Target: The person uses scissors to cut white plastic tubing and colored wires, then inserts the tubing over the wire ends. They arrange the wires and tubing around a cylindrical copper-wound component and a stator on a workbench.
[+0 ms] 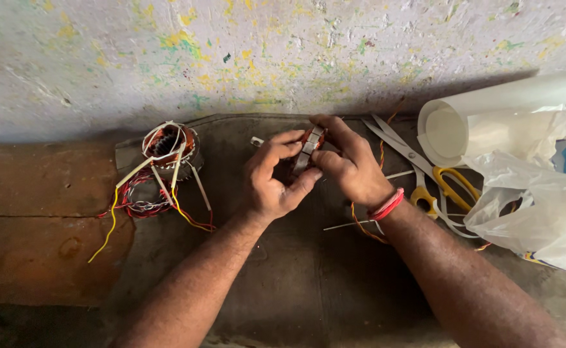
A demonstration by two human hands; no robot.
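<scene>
Plastic bag (541,212): right of right hand, contents unclear.
Left hand (273,177): pinching the small stator (308,149).
Right hand (347,161): fingers curled, gripping the same stator.
Scissors (425,171): just beside right hand.

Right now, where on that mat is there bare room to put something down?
Bare mat shows between the two forearms, below the left hand and right hand holding the small stator core. The brown floor at left is bare too. Crowded: the wound stator with trailing wires, and the scissors, paper roll and plastic bag at right.
</scene>
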